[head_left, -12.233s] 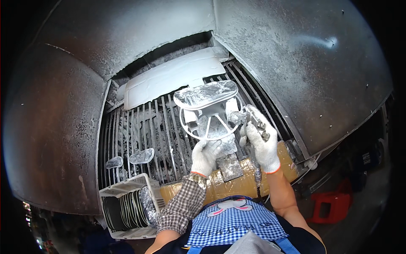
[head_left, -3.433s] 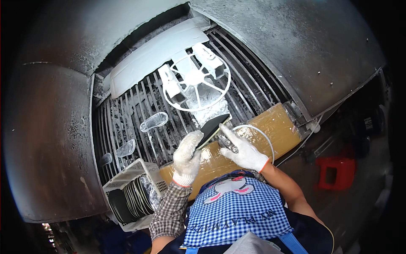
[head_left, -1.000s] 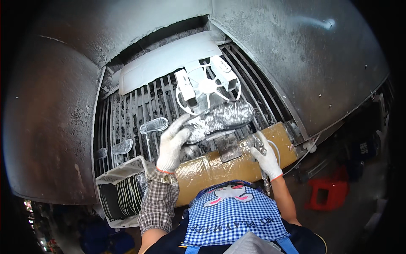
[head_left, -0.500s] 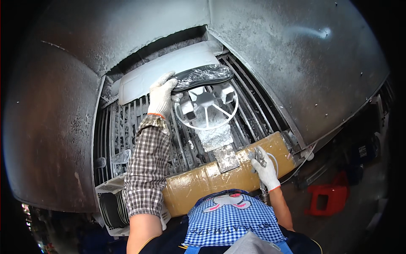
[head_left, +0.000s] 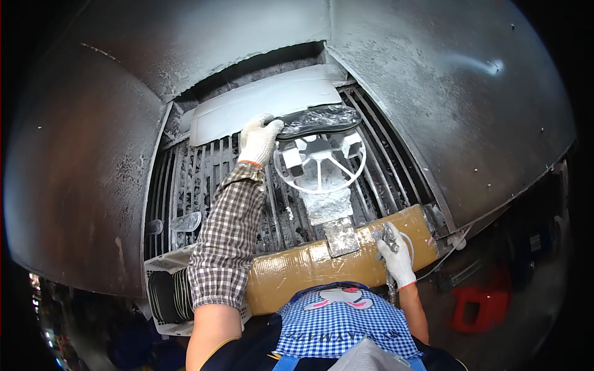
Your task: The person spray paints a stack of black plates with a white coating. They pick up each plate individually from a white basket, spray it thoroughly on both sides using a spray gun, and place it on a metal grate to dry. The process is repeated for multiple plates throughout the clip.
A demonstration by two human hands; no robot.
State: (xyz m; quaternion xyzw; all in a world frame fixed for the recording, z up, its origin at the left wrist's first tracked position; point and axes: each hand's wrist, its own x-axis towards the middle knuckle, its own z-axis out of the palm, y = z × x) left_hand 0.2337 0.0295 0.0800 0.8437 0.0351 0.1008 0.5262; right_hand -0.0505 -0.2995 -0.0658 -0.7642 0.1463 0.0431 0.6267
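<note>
A long black shoe sole with a shiny, clear-looking film on its upper face lies across a white spoked wheel stand. At the sole's left end is my left hand, in a white knit glove, fingers and thumb closed on the tip. My right hand, gloved too, is wrapped round a metal spray gun whose pale hose loops beside it. That hand is over the brown tape-covered roll at the front edge. A whitened plate lies over the roll, below the wheel.
Grey metal walls enclose a slatted grate. A pale sheet lies at the back. Two clear sole-shaped pieces rest at left. A white basket holds several black soles. A red stool stands at right.
The whole view has shifted, so the scene sits farther right. My left hand sits slightly higher against the sole's end; the sole stays on the wheel, and my right hand keeps the spray gun.
</note>
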